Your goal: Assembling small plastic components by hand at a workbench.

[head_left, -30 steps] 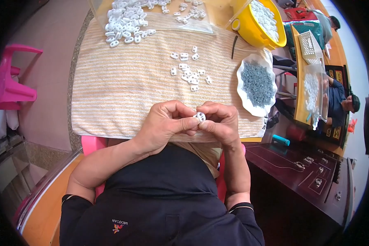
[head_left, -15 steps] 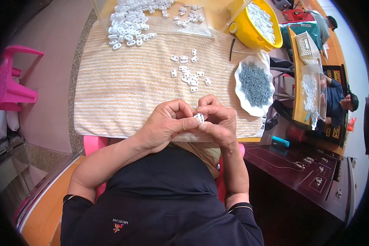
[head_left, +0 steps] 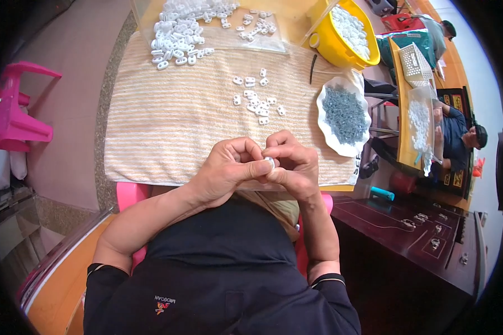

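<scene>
Over the near edge of the striped towel, my left hand and my right hand meet, thumbs and forefingers pinched on a small white plastic cord-lock piece. Fingertips cover most of it. Beyond my hands lies a loose group of white two-holed cord-lock pieces. To their right, a white wavy-edged dish holds a heap of small grey metal pieces that look like springs.
A clear tray with heaped white pieces stands at the far edge. Beside it are a yellow basin of white parts and a short black strip. A pink stool is at left; people sit at another table on the right.
Both hands stay together, with the fingers shifted slightly so that less of the white piece shows. The view has moved a little; the things on the towel lie as before.
</scene>
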A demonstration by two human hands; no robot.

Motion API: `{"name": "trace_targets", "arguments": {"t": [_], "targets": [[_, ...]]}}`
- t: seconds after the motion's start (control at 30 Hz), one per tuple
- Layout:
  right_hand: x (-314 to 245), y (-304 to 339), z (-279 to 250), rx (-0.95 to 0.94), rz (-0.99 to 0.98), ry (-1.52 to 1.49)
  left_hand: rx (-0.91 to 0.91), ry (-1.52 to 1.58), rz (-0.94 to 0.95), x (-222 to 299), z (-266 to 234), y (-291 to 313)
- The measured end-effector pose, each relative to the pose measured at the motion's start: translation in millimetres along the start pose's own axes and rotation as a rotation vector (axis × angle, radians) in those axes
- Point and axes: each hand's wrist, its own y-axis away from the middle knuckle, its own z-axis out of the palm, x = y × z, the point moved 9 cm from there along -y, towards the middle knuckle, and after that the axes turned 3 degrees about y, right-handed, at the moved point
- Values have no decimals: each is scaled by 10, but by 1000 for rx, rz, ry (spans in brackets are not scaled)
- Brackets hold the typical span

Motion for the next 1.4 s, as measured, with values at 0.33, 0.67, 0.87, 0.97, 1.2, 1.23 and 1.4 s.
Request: {"name": "trace_targets", "arguments": {"t": [0.33,0.67,0.87,0.97,1.2,1.23,1.4], "targets": [[-59,-18,-32,56,67,15,-43,48,-68,-25,-16,-23],[-735,-258,-846,451,-41,484,18,83,-63,22,-79,-5],[-1401,-622,-1265,636,-291,648,26,45,-74,10,-90,-16],[-1639,-963,-1467,707,-380,909,40,35,-82,8,-110,-7],[-1373,-1360,-1802,567,-248,1195,78,-18,-94,23,-121,-42],[-1280,-1346,-1651,557,-229,1100,97,-25,-91,31,-155,-20],[-695,-1385,-766,233,-95,899,92,-27,-87,-22,-187,-18]]}}
